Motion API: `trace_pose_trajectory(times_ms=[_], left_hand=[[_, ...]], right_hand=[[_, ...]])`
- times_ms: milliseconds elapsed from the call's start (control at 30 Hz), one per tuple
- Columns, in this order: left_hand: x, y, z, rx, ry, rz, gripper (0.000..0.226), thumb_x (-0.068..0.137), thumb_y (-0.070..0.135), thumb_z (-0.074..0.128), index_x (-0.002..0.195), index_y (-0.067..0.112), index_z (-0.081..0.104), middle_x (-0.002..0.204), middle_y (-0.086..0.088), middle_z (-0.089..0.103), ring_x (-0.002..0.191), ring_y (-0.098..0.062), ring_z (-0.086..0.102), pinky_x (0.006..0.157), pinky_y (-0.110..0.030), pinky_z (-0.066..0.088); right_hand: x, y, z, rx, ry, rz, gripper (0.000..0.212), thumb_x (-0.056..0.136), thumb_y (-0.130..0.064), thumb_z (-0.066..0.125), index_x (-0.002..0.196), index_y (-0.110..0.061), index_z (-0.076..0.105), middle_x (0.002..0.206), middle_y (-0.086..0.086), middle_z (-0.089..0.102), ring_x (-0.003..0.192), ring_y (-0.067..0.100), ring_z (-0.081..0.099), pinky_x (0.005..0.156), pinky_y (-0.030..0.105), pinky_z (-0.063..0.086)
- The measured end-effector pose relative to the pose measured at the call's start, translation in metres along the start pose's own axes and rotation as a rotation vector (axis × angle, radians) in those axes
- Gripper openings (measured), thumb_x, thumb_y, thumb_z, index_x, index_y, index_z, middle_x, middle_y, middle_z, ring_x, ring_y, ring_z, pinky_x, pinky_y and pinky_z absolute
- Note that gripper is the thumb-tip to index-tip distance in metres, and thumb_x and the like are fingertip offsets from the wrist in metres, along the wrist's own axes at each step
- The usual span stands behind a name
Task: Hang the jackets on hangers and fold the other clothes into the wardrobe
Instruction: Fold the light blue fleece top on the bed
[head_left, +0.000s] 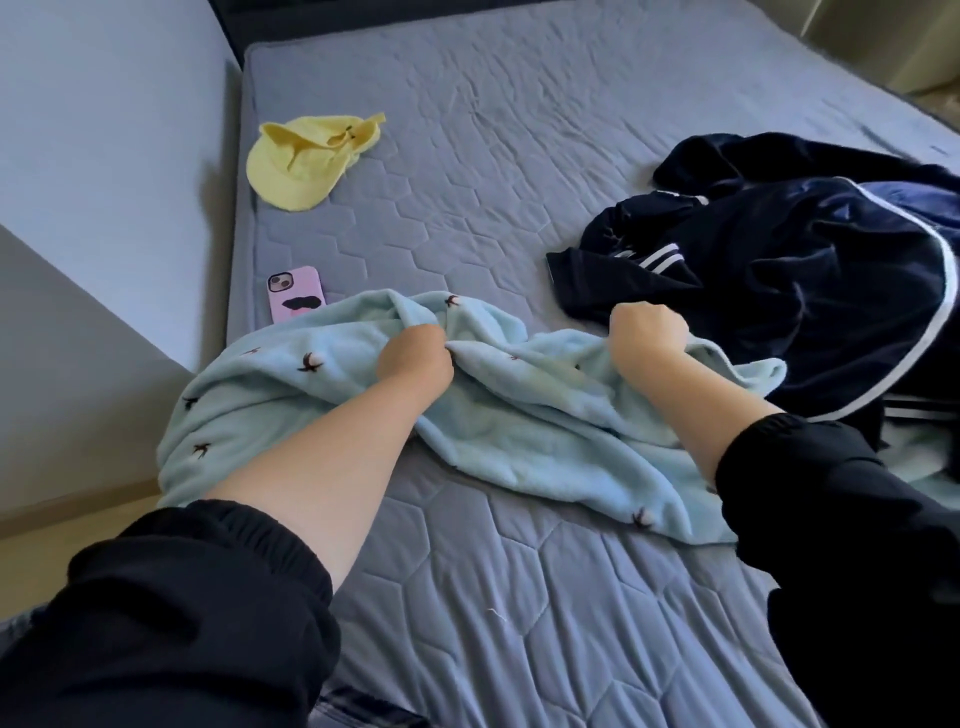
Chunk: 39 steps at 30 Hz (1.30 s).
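From the head camera, a bed (519, 156) with a grey-blue quilted cover fills most of the frame. A light blue fleece garment (519, 415) with small dark bird marks lies crumpled across the middle of the frame, its left part hanging over the bed's left edge.

The left hand (415, 356) sits at the centre of the frame, its fingers closed into a fist around a bunched fold of the fleece garment. The right hand (647, 335) is to the right of centre, also with fingers curled shut, gripping the upper edge of the same garment. Both forearms are bare, with black sleeves (208, 597) pushed up toward the elbows at the lower left and lower right of the frame.

At the right side of the frame a dark navy jacket (779, 270) with white stripes lies in a heap on the bed, just beside the right hand and overlapping the right end of the fleece garment. In the upper left of the frame a small yellow piece of clothing (301, 161) lies flat on the bed, well apart from the hands. Below it, near the bed's left edge, a phone (296, 296) in a pink case lies face down, its lower end touching or tucked under the fleece garment.
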<state>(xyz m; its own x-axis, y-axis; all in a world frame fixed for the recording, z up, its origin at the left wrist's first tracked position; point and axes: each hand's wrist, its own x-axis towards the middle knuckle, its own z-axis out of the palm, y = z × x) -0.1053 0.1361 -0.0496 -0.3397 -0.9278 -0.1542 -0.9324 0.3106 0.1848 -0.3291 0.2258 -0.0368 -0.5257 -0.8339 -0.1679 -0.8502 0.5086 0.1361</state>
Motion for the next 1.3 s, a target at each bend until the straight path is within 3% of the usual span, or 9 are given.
trace_pose_trajectory(times_ms=[200, 333, 500, 600, 733, 867, 1033, 1167, 1300], left_hand=[[0.035, 0.031, -0.046, -0.459, 0.227, -0.088, 0.028, 0.097, 0.02, 0.044, 0.11, 0.004, 0.064, 0.117, -0.018, 0.064, 0.11, -0.034, 0.057, 0.087, -0.035, 0.042], [0.048, 0.044, -0.062, -1.058, 0.002, -0.079, 0.077, 0.093, 0.012, 0.055, 0.153, 0.025, 0.008, 0.149, -0.007, 0.038, 0.133, -0.023, 0.042, 0.109, -0.036, 0.034], [0.028, 0.022, -0.03, -0.472, -0.213, 0.027, 0.07, 0.093, 0.013, 0.047, 0.153, 0.025, 0.013, 0.136, -0.004, 0.042, 0.12, -0.025, 0.047, 0.089, -0.029, 0.039], [0.023, -0.001, -0.009, -0.218, -0.311, 0.124, 0.055, 0.091, 0.017, 0.047, 0.145, 0.02, 0.036, 0.147, -0.007, 0.041, 0.13, -0.026, 0.043, 0.104, -0.033, 0.039], [0.013, -0.021, 0.001, 0.167, -0.379, 0.248, 0.074, 0.092, 0.041, 0.054, 0.152, 0.024, 0.016, 0.16, -0.003, 0.009, 0.147, -0.022, 0.011, 0.118, -0.041, 0.015], [0.004, -0.045, 0.012, 0.365, -0.355, 0.309, 0.106, 0.074, 0.07, 0.06, 0.152, 0.035, -0.004, 0.16, 0.001, -0.012, 0.147, -0.024, -0.01, 0.115, -0.056, 0.003], [-0.013, -0.075, 0.029, 0.406, -0.178, 0.278, 0.115, 0.07, 0.065, 0.068, 0.15, 0.038, -0.009, 0.16, 0.001, -0.014, 0.147, -0.022, -0.014, 0.115, -0.056, 0.001], [-0.013, -0.077, 0.028, 0.302, -0.024, 0.28, 0.078, 0.087, 0.049, 0.058, 0.151, 0.029, 0.018, 0.157, 0.0, 0.021, 0.145, -0.019, 0.015, 0.115, -0.045, 0.016], [-0.013, -0.09, 0.02, 0.138, 0.247, 0.354, 0.055, 0.087, 0.033, 0.06, 0.138, 0.015, 0.047, 0.14, -0.009, 0.047, 0.132, -0.027, 0.038, 0.106, -0.041, 0.028]], right_hand=[[0.046, 0.028, -0.09, 0.382, 0.573, 0.012, 0.019, 0.088, 0.01, 0.041, 0.101, 0.003, 0.054, 0.129, 0.025, 0.043, 0.102, 0.037, 0.055, 0.074, 0.041, 0.041], [0.064, 0.021, -0.093, 0.348, 0.572, 0.014, 0.08, 0.089, 0.0, 0.044, 0.154, -0.024, 0.004, 0.158, 0.02, -0.007, 0.143, 0.04, 0.014, 0.113, 0.047, 0.022], [0.057, -0.011, -0.038, 0.175, 0.319, 0.019, 0.092, 0.086, -0.012, 0.055, 0.152, -0.024, -0.007, 0.158, 0.015, -0.016, 0.144, 0.039, 0.006, 0.11, 0.052, 0.027], [0.045, -0.031, -0.003, 0.121, 0.168, -0.117, 0.063, 0.088, -0.014, 0.049, 0.145, -0.012, 0.022, 0.151, 0.016, 0.018, 0.135, 0.035, 0.027, 0.108, 0.048, 0.031], [0.025, -0.055, 0.032, 0.262, -0.111, -0.371, 0.029, 0.094, -0.021, 0.042, 0.12, -0.012, 0.05, 0.122, 0.008, 0.051, 0.111, 0.028, 0.05, 0.083, 0.034, 0.04], [0.006, -0.08, 0.046, 0.736, -0.466, -0.279, 0.058, 0.09, -0.057, 0.049, 0.134, -0.019, 0.049, 0.128, 0.0, 0.054, 0.116, 0.023, 0.052, 0.095, 0.032, 0.041], [0.0, -0.089, 0.056, 0.485, -0.547, -0.416, 0.064, 0.068, -0.043, 0.076, 0.123, -0.022, 0.051, 0.114, -0.004, 0.059, 0.104, 0.02, 0.057, 0.092, 0.035, 0.047], [0.001, -0.1, 0.045, 0.573, -0.152, -0.217, 0.029, 0.083, -0.019, 0.059, 0.11, -0.014, 0.051, 0.1, 0.006, 0.057, 0.098, 0.031, 0.057, 0.073, 0.034, 0.044], [0.001, -0.104, 0.038, 0.497, 0.479, -0.148, 0.059, 0.081, -0.014, 0.064, 0.135, -0.007, 0.041, 0.127, 0.016, 0.049, 0.113, 0.037, 0.046, 0.097, 0.044, 0.035]])
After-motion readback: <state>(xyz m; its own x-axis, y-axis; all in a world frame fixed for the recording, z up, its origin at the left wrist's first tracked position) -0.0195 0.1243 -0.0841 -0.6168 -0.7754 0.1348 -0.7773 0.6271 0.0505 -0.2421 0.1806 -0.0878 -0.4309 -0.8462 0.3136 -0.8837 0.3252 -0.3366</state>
